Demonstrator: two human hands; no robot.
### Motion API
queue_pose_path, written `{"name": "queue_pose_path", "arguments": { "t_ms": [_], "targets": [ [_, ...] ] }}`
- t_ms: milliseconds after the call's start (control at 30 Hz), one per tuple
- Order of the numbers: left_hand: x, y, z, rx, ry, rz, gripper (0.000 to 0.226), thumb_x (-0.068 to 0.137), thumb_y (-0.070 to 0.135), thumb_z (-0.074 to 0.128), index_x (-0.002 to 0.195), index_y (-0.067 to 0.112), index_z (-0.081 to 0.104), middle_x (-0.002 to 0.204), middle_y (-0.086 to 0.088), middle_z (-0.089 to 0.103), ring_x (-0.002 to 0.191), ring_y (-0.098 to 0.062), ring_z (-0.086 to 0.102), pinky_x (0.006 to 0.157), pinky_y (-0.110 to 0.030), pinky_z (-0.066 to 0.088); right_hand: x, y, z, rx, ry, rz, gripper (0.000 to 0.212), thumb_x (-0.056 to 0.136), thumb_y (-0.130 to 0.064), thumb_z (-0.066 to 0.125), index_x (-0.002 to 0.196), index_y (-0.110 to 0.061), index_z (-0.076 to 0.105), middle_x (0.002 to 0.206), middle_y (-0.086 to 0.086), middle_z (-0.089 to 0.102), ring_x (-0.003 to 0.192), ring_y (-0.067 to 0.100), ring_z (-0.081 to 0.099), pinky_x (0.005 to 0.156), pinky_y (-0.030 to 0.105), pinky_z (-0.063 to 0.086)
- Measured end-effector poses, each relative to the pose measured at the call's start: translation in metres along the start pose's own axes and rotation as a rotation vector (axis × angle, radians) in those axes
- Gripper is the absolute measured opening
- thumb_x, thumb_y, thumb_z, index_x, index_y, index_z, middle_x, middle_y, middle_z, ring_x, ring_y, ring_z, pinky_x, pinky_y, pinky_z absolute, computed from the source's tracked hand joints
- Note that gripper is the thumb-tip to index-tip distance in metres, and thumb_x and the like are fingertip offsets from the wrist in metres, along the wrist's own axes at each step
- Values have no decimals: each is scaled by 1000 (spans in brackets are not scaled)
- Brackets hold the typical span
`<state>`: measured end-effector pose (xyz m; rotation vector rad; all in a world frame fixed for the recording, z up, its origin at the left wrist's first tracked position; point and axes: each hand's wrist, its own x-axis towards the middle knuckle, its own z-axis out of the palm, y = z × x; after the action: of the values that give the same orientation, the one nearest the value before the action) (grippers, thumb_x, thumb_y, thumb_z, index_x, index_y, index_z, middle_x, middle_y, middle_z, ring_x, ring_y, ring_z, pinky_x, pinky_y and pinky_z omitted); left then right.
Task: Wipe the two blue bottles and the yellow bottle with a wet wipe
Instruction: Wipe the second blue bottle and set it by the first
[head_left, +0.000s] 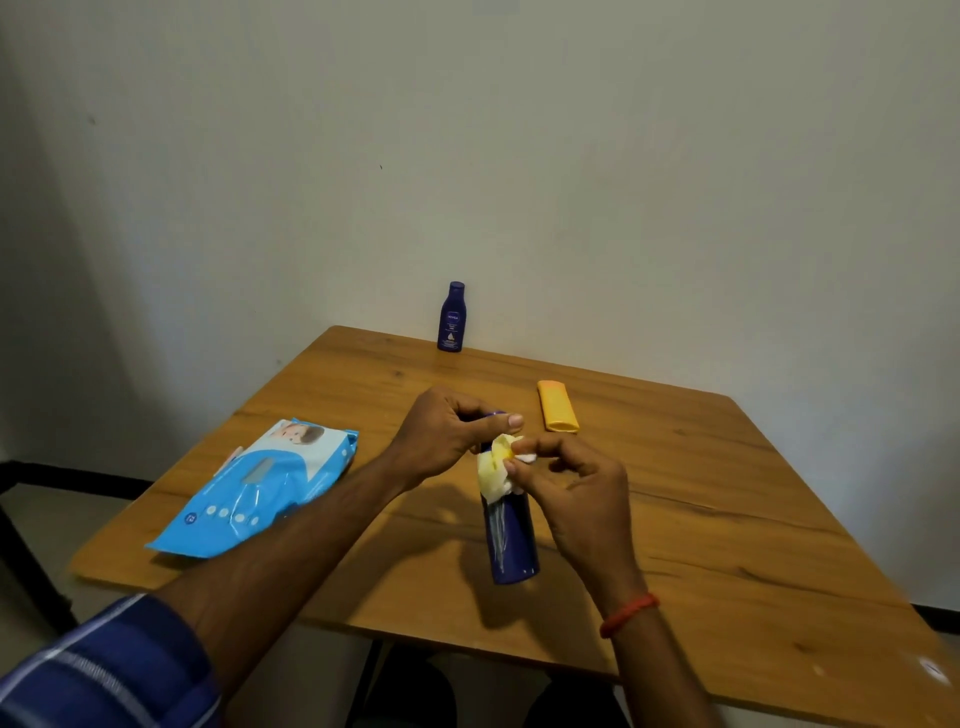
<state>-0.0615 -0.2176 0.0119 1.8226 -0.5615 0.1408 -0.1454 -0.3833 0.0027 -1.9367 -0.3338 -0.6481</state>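
A dark blue bottle (510, 540) is held above the middle of the wooden table (727, 509), its base toward me. My left hand (447, 436) grips its top end. My right hand (576, 493) presses a crumpled white wet wipe (496, 467) against the bottle's upper side. A second blue bottle (452, 318) stands upright at the table's far edge by the wall. The yellow bottle (557, 406) lies flat on the table, just beyond and right of my hands.
A blue pack of wet wipes (260, 488) lies on the left part of the table, near its left edge. A wall rises right behind the table. A dark chair frame (21, 545) stands at the far left.
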Motion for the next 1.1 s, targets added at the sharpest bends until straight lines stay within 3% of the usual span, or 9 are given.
{"name": "queue_pose_path", "arguments": {
  "t_ms": [67,133,300,433,567,700,933,1033,1100],
  "targets": [
    [1,1,2,5,30,5,23,86,30,75,76,10,78,65,7,70,60,-7,61,55,-21,48,3,1,4,-139,98,-59,15,78,-23,78,88,-29,70,88,-21,62,89,3,57,70,17,45],
    [1,2,3,-7,60,12,27,86,28,76,77,3,77,65,3,70,58,-8,61,53,-19,48,4,1,7,-148,133,-112,13,77,-23,78,88,-22,71,97,-13,59,92,2,56,67,11,46],
    [1,-2,2,3,101,8,31,84,31,76,76,2,76,69,-10,73,59,-17,65,57,-29,54,-9,3,4,-242,-97,-297,18,84,-34,69,88,-15,67,95,-5,62,81,4,56,65,15,50],
    [0,-6,-3,16,141,-4,25,84,27,77,74,4,76,66,-3,72,57,-11,64,58,-26,54,-30,19,-5,-332,-273,-277,19,83,-39,66,92,-23,67,96,-11,62,85,1,56,69,19,50],
    [-1,-9,-5,50,132,7,26,86,28,76,75,4,76,67,-5,72,60,-14,66,62,-31,56,-48,27,-10,-289,-394,-253,19,81,-40,65,98,-32,68,101,-15,61,93,0,58,73,17,52],
    [-3,-7,0,33,166,-25,25,83,29,79,72,6,74,66,-5,72,60,-16,66,62,-33,56,-41,23,-9,-271,-348,-280,27,83,-36,68,109,-33,69,98,-11,62,89,2,58,71,19,51],
    [-2,7,9,-29,216,-14,32,78,23,83,55,21,61,52,6,59,51,-7,55,51,-23,46,3,-5,4,-351,44,-361,22,85,-20,69,105,-12,72,97,3,64,86,8,56,71,18,50],
    [-1,8,8,-35,278,-35,32,78,22,83,56,16,61,53,3,60,52,-13,55,51,-30,47,7,-16,7,-392,-28,-359,22,87,-23,67,106,-12,72,101,2,61,90,9,54,75,19,50],
    [-1,6,5,-20,289,-38,30,77,21,83,61,4,63,60,-13,64,55,-27,59,56,-41,53,0,-14,5,-426,-171,-372,28,88,-29,61,111,-15,69,107,0,57,93,7,52,74,17,49]
  ]
}}
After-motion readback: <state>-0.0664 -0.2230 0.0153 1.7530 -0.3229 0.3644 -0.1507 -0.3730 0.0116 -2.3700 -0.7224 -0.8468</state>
